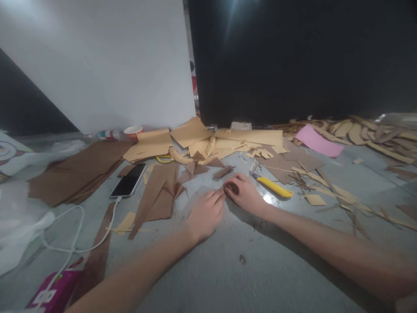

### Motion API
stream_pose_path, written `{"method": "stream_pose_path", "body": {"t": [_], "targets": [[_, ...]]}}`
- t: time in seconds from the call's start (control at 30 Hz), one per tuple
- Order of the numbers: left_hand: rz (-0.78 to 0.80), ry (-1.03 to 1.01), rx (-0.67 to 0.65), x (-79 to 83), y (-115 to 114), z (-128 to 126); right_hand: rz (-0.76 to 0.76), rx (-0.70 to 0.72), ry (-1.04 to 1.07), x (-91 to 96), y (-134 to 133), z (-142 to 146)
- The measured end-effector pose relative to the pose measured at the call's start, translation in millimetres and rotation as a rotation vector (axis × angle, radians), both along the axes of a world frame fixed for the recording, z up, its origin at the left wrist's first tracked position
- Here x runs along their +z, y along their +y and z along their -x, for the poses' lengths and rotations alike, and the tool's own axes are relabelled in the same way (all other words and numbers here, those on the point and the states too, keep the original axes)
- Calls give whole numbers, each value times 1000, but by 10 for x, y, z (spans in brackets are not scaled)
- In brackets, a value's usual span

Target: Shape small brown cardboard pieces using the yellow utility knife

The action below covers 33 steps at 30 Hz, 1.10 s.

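My left hand (206, 213) rests low over the grey tabletop (228, 269), its fingers together and pointing at the other hand. Fingertip to fingertip with it, my right hand (244, 194) is curled in a pinch. Something small and dark brown shows inside that curl, too blurred to name. Just right of the right hand lies a yellow utility knife (275, 187). Beyond the fingers are small brown cut scraps (224, 171). Folded brown sheet pieces (159, 195) lie left of my left hand.
A phone (128, 180) with a white cable (73, 250), a magenta box (55, 289) and stacked brown sheets (78, 169) are at left. Tan sheets (249, 137) and a paper cup (133, 131) line the back. A pink sheet (319, 141), thin strips and piled offcuts (378, 134) occupy the right.
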State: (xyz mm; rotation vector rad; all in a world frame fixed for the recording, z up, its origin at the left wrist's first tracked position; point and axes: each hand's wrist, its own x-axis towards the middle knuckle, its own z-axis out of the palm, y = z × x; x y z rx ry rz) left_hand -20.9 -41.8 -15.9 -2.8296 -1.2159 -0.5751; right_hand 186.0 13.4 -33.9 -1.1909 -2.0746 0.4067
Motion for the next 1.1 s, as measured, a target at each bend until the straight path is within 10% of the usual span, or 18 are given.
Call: {"method": "stream_pose_path", "body": {"t": [1.1], "targets": [[62, 49, 41, 26, 4, -4, -257, 24, -203, 18, -111, -75]]}}
